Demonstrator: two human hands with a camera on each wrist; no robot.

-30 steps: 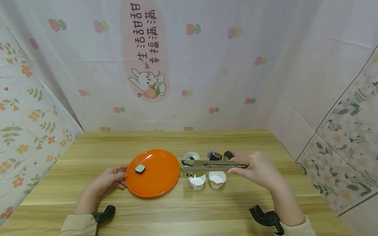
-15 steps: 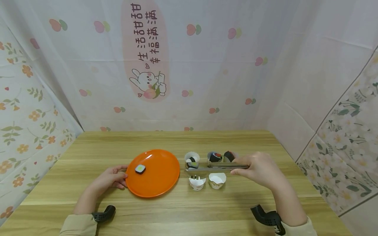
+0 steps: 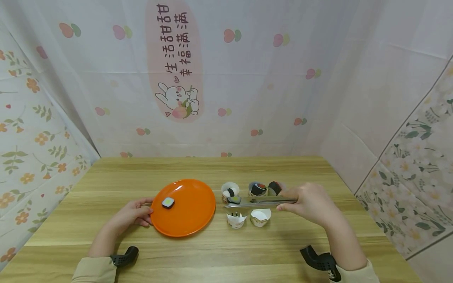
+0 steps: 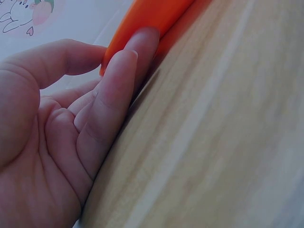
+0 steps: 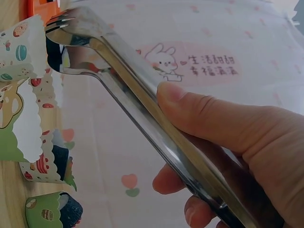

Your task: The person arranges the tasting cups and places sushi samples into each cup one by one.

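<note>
My left hand (image 3: 131,214) pinches the left rim of an orange plate (image 3: 191,216), thumb on the edge and fingers beneath in the left wrist view. One dark-edged sushi piece (image 3: 168,202) lies on the plate. My right hand (image 3: 308,202) grips metal tongs (image 3: 262,203), thumb on one arm and fingers round the other. Between the fork-like tips is another sushi piece (image 3: 234,200), partly hidden by the metal in the right wrist view. The tips hang over the space between the rear-left paper cup (image 3: 230,185) and the front-left paper cup (image 3: 236,222).
The rear-left cup holds a white sushi piece with a dark band (image 3: 229,192). Dark sushi pieces (image 3: 258,189) fill two cups at the back right. A front-right paper cup (image 3: 260,217) looks unfilled. A patterned curtain (image 3: 226,98) hangs behind the wooden table (image 3: 212,259).
The tongs and the sushi piece in them have shifted right and slightly nearer, from beside the plate to over the left cups. My left hand and the plate stay put.
</note>
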